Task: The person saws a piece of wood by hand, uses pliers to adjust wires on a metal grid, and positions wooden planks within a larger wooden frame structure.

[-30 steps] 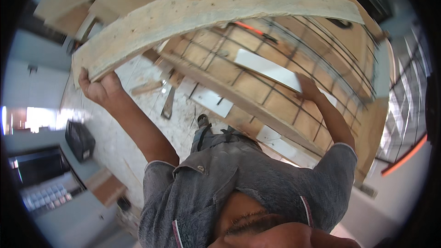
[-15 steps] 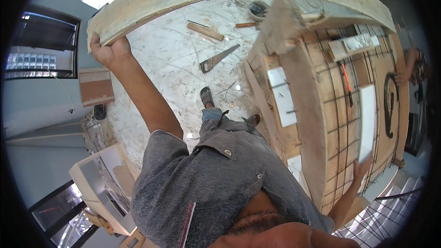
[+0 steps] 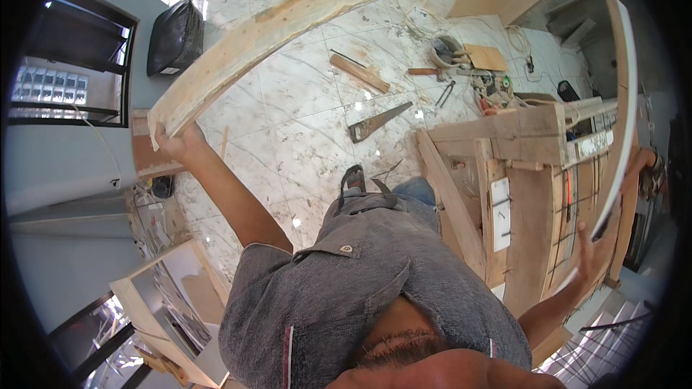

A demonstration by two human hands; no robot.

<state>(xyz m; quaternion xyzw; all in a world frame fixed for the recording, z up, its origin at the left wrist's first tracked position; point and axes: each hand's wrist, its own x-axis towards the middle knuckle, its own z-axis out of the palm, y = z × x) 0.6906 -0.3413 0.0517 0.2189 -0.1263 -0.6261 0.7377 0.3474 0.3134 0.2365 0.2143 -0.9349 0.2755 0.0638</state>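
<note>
My left hand (image 3: 175, 144) is closed round the near end of a long, pale wooden plank (image 3: 288, 18), which rises and stretches away to the upper right. At the right, my right hand (image 3: 587, 263) holds the lower end of a narrow wooden strip (image 3: 621, 94) with a white face; its thumb points up along one side, and the other fingers are partly hidden. Beneath that hand is a wooden formwork box (image 3: 530, 209) with a rebar grid (image 3: 577, 205) and a red-orange marked tool lying inside. Another person's hand (image 3: 638, 162) rests by the box's far side.
A handsaw (image 3: 378, 121), a wood offcut (image 3: 360, 72), a wooden-handled tool (image 3: 423, 71) and pincers (image 3: 445, 94) lie on the dusty tiled floor. Beyond stands a bucket (image 3: 447, 52). A black wrapped case (image 3: 175, 36) leans by the window; an open wooden frame (image 3: 169, 302) is at lower left.
The plank's near end has dropped slightly and its far end has swung up and away. My right hand has raised the white-faced strip upright off the rebar. The view has shifted left.
</note>
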